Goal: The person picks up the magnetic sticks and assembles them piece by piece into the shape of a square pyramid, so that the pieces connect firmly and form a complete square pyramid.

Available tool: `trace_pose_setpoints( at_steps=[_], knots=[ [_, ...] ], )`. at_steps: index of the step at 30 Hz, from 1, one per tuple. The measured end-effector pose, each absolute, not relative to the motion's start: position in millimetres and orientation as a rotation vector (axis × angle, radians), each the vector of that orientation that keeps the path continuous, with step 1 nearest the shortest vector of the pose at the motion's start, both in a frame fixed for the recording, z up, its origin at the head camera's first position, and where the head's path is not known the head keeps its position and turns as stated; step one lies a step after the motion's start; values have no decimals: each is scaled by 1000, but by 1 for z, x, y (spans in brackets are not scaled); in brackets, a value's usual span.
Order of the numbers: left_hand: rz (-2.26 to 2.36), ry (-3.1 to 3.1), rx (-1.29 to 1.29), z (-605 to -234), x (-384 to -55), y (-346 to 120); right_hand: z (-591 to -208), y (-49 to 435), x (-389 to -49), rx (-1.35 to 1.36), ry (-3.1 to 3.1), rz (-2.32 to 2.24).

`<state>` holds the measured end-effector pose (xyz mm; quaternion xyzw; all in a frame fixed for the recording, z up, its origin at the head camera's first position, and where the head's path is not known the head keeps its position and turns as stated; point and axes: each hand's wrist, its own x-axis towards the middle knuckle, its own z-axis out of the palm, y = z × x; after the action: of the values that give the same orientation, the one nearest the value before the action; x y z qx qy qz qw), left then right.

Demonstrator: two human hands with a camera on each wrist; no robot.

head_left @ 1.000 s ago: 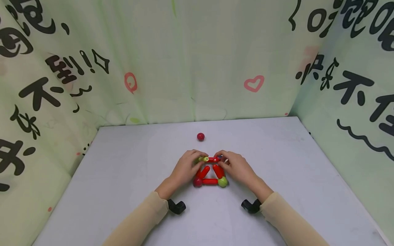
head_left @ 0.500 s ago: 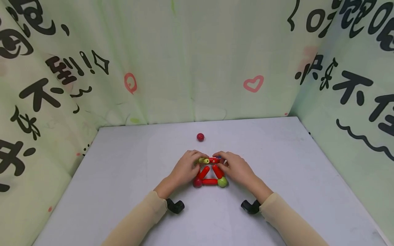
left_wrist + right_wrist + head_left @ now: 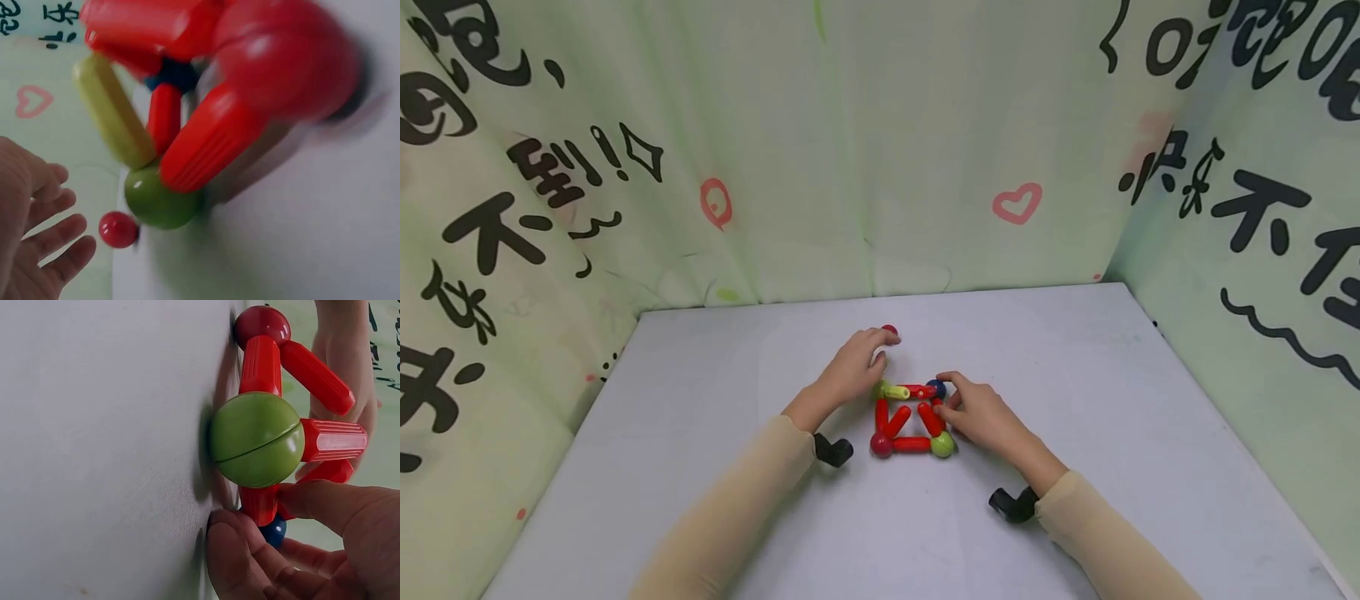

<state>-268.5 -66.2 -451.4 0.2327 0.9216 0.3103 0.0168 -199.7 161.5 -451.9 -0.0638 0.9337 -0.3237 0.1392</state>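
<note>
A four-sided frame of plastic rods and balls lies on the table. Its near corners are a dark red ball (image 3: 882,444) and a green ball (image 3: 942,444); a blue ball (image 3: 936,388) and a second green ball (image 3: 164,199) form the far ones. Red rods join them, and others slant upward, along with a yellow-green rod (image 3: 115,111). My right hand (image 3: 988,412) pinches the red side rod (image 3: 258,505) between thumb and fingers. Beyond the frame, my left hand (image 3: 856,365) reaches with loosely spread fingers toward a loose red ball (image 3: 889,328), which it partly covers in the head view.
The white table (image 3: 737,358) extends around the frame on all sides. A pale green printed curtain (image 3: 865,167) stands along its back and both sides. Each wrist carries a black camera mount (image 3: 833,451).
My left hand has let go of the frame's far left corner and moved away to the loose red ball. The right hand stays at the frame's right side.
</note>
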Motion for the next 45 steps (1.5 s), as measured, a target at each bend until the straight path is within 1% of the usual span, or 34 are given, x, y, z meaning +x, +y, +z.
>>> trace_pose_setpoints(
  at_steps=[6, 9, 14, 18, 22, 26, 33, 40, 45],
  knots=[
    [644, 2829, 848, -448, -300, -60, -451, 161, -200, -148, 2632, -1017],
    [526, 2841, 824, -453, -308, -57, -451, 161, -201, -138, 2601, -1043],
    [370, 2917, 719, -463, -310, -59, -451, 161, -203, -129, 2579, -1055],
    [428, 2925, 613, -469, -307, -66, -449, 160, -202, -87, 2596, -1048],
    [647, 2875, 486, -468, -299, -73, -449, 159, -201, -77, 2615, -1050],
    [818, 2817, 456, -463, -287, -76, -449, 157, -201, -76, 2619, -1054],
    [1055, 2732, 569, -448, -260, -76, -449, 154, -201, -70, 2603, -1063],
    [1268, 2570, 933, -429, -233, -74, -449, 156, -201, -99, 2602, -1080],
    [1354, 2491, 1051, -429, -220, -73, -449, 158, -201, -123, 2599, -1099]
  ],
)
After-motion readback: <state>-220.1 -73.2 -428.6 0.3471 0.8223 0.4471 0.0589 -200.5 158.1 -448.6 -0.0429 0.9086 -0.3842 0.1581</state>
